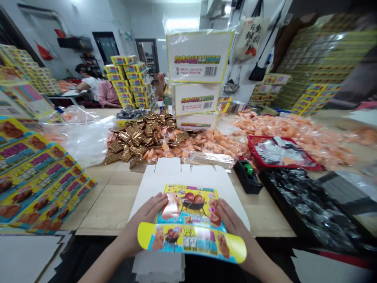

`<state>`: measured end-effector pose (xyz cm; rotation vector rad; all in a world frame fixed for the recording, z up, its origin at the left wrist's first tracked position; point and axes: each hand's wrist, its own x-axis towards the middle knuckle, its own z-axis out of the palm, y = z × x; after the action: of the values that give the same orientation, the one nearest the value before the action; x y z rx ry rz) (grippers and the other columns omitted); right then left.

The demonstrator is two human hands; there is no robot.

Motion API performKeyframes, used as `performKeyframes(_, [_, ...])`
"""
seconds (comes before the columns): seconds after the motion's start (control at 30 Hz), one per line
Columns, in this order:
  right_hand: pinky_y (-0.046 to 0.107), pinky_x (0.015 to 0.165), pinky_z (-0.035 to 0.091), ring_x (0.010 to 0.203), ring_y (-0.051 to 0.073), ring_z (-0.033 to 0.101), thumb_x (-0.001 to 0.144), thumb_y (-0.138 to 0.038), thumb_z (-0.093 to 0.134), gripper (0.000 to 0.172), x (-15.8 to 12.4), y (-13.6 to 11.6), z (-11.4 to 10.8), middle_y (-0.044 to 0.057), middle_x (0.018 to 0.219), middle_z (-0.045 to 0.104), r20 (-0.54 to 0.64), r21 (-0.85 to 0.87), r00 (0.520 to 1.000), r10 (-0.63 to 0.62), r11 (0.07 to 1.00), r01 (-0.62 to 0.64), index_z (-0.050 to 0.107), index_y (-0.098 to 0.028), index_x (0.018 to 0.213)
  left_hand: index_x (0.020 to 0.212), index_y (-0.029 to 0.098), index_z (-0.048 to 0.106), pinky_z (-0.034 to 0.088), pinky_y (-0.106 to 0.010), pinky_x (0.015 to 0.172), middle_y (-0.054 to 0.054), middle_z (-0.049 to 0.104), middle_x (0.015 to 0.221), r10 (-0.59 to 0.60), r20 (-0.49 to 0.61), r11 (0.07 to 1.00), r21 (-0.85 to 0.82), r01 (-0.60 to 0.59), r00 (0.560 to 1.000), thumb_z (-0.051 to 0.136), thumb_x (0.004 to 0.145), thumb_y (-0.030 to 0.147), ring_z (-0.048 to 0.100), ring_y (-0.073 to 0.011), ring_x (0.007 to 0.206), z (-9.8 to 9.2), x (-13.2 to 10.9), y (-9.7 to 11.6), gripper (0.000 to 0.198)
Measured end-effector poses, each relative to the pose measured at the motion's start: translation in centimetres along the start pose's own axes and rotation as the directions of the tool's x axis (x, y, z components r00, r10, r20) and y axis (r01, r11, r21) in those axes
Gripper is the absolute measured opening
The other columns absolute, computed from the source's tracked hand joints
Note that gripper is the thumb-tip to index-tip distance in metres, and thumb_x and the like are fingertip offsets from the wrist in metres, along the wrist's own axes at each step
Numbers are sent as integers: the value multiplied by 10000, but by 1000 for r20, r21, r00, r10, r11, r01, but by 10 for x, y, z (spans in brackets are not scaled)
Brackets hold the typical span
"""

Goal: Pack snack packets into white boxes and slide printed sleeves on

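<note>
Die-cut carton blank (pixel 188 208) sits at lower centre, over the near edge of a pale wooden table (pixel 98 200), its white flaps reaching away and its yellow panels printed with a barbecue grill. Its nearest printed panel bows up in a curve. Left hand (pixel 144 220) and right hand (pixel 231 220) both grip the blank at its sides, fingers together and pressed against the card. Beneath it, below the table edge, lies a pile of flat white card sheets (pixel 157 267). Yellow printed boxes (pixel 38 177) lie overlapped in rows on the table's left, and a black tape dispenser (pixel 247 177) with a green core stands to the right of the blank. Further right, a black tray (pixel 312 208) holds dark foil packets, just beside a red plastic basket (pixel 282 151) of silver sachets. Past the blank spreads a heap of gold foil sachets (pixel 141 135) merging into orange sachets (pixel 294 133), with a clear plastic bag (pixel 85 137) to the left. Stacked white cartons (pixel 197 78) rise behind the heap, and at upper left two co-workers (pixel 97 88) sit at another table, beyond towers of yellow boxes (pixel 126 80)
</note>
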<state>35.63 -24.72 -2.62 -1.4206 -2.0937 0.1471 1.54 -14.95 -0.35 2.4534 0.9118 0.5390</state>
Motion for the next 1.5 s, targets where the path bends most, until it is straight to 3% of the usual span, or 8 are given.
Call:
performKeyframes(0.17, [450,1025,458,1224,298,537,747,-352,707,653,63,7,-39,130,1332,560,74,262,994,79,960,-96,498,-216,1351,1312,232,500,343,-531,1112,-139,492,1420,-74,-85,881,-472,25,994,708,751,563,379,-353,1368,-32,49,15,684])
performKeyframes(0.43, [391,909,498,1091,244,592,890,-526,504,566,81,46,-59,103,1223,610,281,617,916,285,678,-400,492,-214,1362,1193,218,446,535,-418,883,-110,640,1240,-396,102,490,-817,305,912,799,694,455,629,-309,1101,2,65,3,655])
performKeyframes(0.53, [328,739,506,819,190,617,908,-524,466,579,104,49,-86,62,954,647,179,449,940,291,826,-341,465,-191,1381,1203,226,428,538,-392,876,-102,644,1237,-428,117,483,-809,336,896,801,700,434,632,-299,1096,2,66,3,660])
performKeyframes(0.73, [214,482,398,490,119,579,918,-283,435,212,159,20,-108,-36,582,593,438,163,871,222,933,-320,605,-191,1005,1156,217,476,547,-379,848,-102,667,1199,-477,87,484,-805,344,875,808,670,464,645,-308,1061,-1,63,10,639])
performKeyframes(1.03, [292,666,509,767,189,667,970,-318,458,273,97,15,-55,80,958,718,-76,-230,984,-163,963,142,541,-177,1188,1315,247,395,542,-395,874,-102,627,1225,-486,-55,487,-846,218,872,762,725,475,640,-285,1059,22,68,7,731])
performKeyframes(1.23, [316,658,535,756,198,648,956,-267,510,386,67,11,-26,124,1031,694,-232,-258,948,-218,953,156,425,-150,1314,1386,275,400,481,-427,967,-112,558,1270,-131,-445,951,-310,-15,886,491,924,475,534,-260,1210,-29,62,-3,511])
performKeyframes(1.37, [309,633,531,714,191,660,970,-301,489,396,71,12,-29,115,988,695,-240,-323,937,-255,931,171,426,-129,1321,1025,212,682,493,-394,871,-86,684,930,12,-130,924,380,39,991,420,944,281,623,-230,927,-84,77,18,282])
performKeyframes(1.5, [286,540,489,628,181,654,994,-364,426,413,74,12,-31,78,821,684,-274,-408,929,-248,905,122,451,-94,1306,1164,197,654,491,-312,889,-66,690,1170,-256,57,954,178,243,965,351,948,296,624,-211,1052,-102,104,46,386])
